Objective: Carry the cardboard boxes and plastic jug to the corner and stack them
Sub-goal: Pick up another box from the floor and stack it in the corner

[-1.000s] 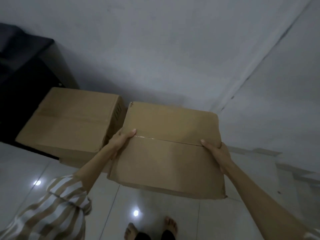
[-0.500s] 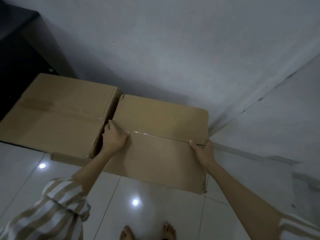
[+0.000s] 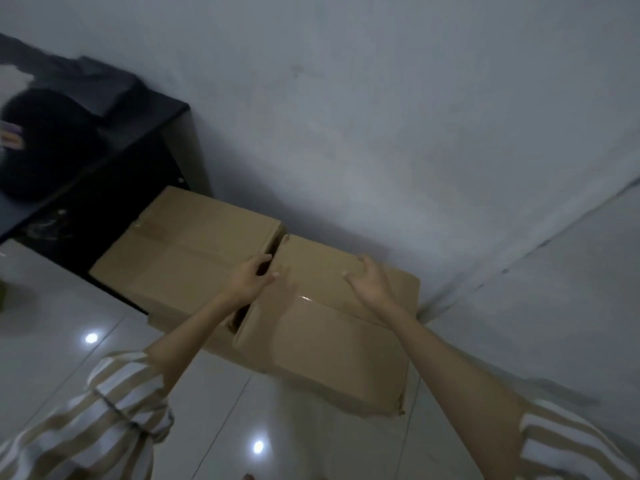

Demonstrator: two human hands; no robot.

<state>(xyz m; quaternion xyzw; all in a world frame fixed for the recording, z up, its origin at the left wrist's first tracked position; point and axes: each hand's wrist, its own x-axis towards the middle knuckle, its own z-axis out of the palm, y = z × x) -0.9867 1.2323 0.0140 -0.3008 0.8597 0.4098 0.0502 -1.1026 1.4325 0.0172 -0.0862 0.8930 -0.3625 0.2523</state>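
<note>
The right box (image 3: pixel 325 327) sits on the tiled floor (image 3: pixel 62 306) in the corner where the two grey walls (image 3: pixel 381 116) meet, its far end close to the back wall. Its top flaps are closed and a strip of clear tape shines along the seam. No print can be read on it. The left box (image 3: pixel 187 251) stands just beside it, also closed, with only a narrow dark gap between the two.

The left hand (image 3: pixel 247 277) hovers at that gap, fingers bent with the tips reaching down into it; whether they grip the edge of the right box cannot be told. The right hand (image 3: pixel 370 280) is above the far right part of the box top, fingers spread and loosely curved, holding nothing.

A black cabinet (image 3: pixel 114 174) stands against the wall to the left of the left box, hemming it in on that side. A dark round object (image 3: pixel 45 143) and dark folded cloth (image 3: pixel 93 84) lie on top of it. Both arms wear striped sleeves (image 3: pixel 104 410).
</note>
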